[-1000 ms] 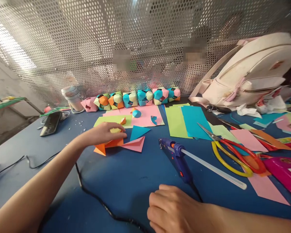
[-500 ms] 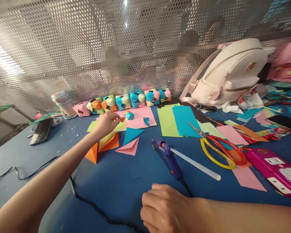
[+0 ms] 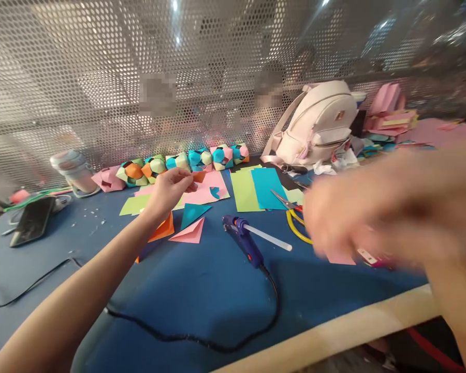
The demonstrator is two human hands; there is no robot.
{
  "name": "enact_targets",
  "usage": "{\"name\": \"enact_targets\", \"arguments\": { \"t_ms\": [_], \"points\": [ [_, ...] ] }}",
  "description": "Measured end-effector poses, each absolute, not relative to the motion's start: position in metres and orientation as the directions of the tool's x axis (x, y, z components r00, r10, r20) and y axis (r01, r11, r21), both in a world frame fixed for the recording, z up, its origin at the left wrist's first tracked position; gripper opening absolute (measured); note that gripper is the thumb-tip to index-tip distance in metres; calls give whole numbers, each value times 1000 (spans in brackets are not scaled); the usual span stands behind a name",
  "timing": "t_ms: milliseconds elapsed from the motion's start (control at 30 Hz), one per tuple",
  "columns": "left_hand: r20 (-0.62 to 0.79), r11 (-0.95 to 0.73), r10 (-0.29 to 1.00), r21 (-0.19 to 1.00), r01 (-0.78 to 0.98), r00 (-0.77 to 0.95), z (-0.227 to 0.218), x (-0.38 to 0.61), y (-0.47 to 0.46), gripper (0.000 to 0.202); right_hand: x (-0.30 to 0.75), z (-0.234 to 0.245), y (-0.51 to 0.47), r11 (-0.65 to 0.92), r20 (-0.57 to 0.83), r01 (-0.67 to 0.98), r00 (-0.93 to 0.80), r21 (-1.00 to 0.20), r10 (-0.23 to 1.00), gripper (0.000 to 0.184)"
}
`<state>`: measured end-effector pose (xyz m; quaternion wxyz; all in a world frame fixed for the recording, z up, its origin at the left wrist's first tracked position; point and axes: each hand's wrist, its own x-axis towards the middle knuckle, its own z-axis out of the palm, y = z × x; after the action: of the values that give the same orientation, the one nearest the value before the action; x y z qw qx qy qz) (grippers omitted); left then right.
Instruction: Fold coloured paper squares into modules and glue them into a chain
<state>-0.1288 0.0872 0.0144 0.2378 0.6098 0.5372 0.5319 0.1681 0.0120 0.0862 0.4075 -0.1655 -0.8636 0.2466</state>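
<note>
Spreading across the whole view: a blue work table [image 3: 202,295], backed at twelve o'clock by a perforated metal screen [image 3: 101,77]. Leaning against that screen at one o'clock: a cream backpack [image 3: 318,122], parked clear of the working area. Sweeping in from three o'clock, close to the lens: the right hand [image 3: 357,217], too blurred to tell whether open or closed, passing above the yellow-handled scissors [image 3: 295,228]. Lying at the centre, nozzle pointing to ten o'clock: a blue glue gun [image 3: 245,239] with a clear glue stick [image 3: 270,239] jutting from its rear and a black cord [image 3: 202,339] trailing to six o'clock, probably set on its side to keep the tip off the paper. Lining the screen at eleven o'clock: a row of folded paper balls [image 3: 182,160]. Fanning out before them: green and teal paper sheets [image 3: 256,187], within easy reach. Reaching to eleven o'clock: the left hand [image 3: 170,190], thumb and fingers pinching a small orange paper piece [image 3: 198,176], lifted off the table over the pink sheet [image 3: 207,189]. Resting just below the wrist: orange, teal and pink folded triangles [image 3: 190,228].
</note>
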Motion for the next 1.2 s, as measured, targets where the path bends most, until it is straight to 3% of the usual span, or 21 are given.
{"name": "enact_targets", "arguments": {
  "t_ms": [100, 167, 233, 333, 467, 533, 767, 900, 1033, 1200],
  "points": [
    [371, -300, 908, 900, 317, -194, 11, -126, 98, 10, 154, 99, 80, 774, 616, 155, -519, -614, 593, 17],
    [362, -301, 902, 918, 258, -236, 9, -125, 104, 11, 131, 84, 127, 697, 512, 333, -494, -635, 702, 14],
    [359, -306, 892, 927, 218, -274, 7, -124, 109, 11, 104, 56, 164, 677, 327, 568, -601, -468, 730, 14],
    [347, -281, 886, 929, 240, -307, 2, -126, 117, 13, 69, 12, 196, 682, 215, 606, -663, -409, 717, 18],
    [327, -240, 896, 926, 291, -301, -11, -133, 126, 14, 41, -22, 211, 711, 156, 580, -721, -398, 675, 47],
    [326, -235, 898, 923, 305, -296, -18, -138, 128, 16, 33, -30, 216, 718, 138, 562, -740, -409, 658, 52],
    [303, -199, 904, 924, 328, -303, -28, -145, 123, 21, 33, -38, 227, 600, 134, 605, -637, -523, 759, 13],
    [290, -184, 909, 923, 337, -299, -29, -143, 125, 28, 50, -24, 222, 481, 131, 558, -551, -676, 824, 9],
    [311, -189, 909, 901, 391, -278, -31, -134, 132, 25, 58, -8, 200, 370, 129, 411, -506, -833, 853, 13],
    [364, -223, 902, 853, 471, -233, -25, -110, 131, 22, 49, -5, 174, 321, 169, 232, -505, -918, 847, 6]
  ]
}}
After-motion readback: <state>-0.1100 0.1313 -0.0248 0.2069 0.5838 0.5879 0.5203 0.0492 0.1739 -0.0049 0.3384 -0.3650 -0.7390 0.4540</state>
